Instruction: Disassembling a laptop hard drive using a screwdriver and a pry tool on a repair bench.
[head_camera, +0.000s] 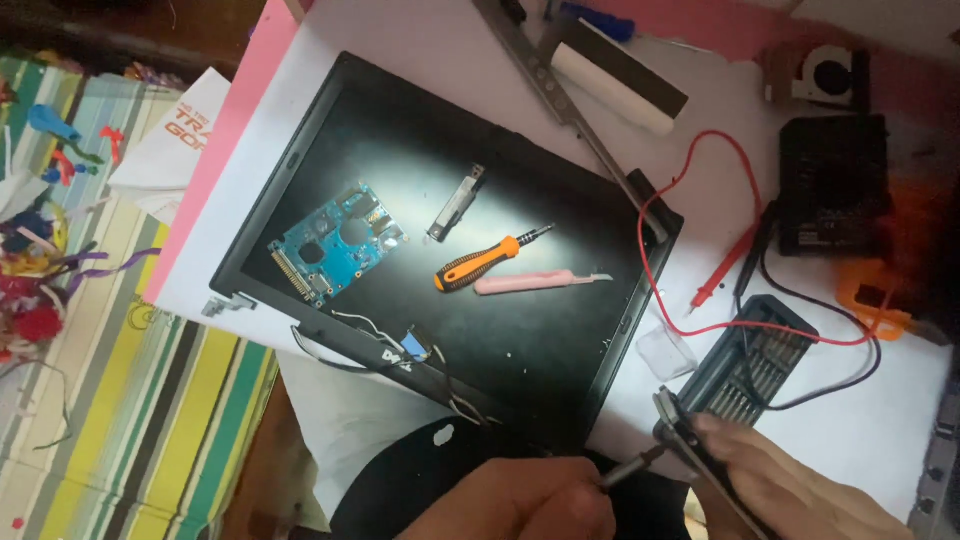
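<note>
Left hand (520, 500) at six o'clock, curled shut round a slim screwdriver (632, 468), likely pinched low for fine control. Tool's long axis pointing toward two o'clock, tip meeting a narrow metal strip (690, 450). Right hand (790, 485) at five o'clock, clamped on that strip, probably steadying it against the tip. Just beyond, toward one o'clock, an open bit case (750, 365). Parked at centre on the black laptop lid (560, 340), seemingly within reach: blue circuit board (335, 245), orange-handled screwdriver (490, 260), pink tool (540, 283).
</note>
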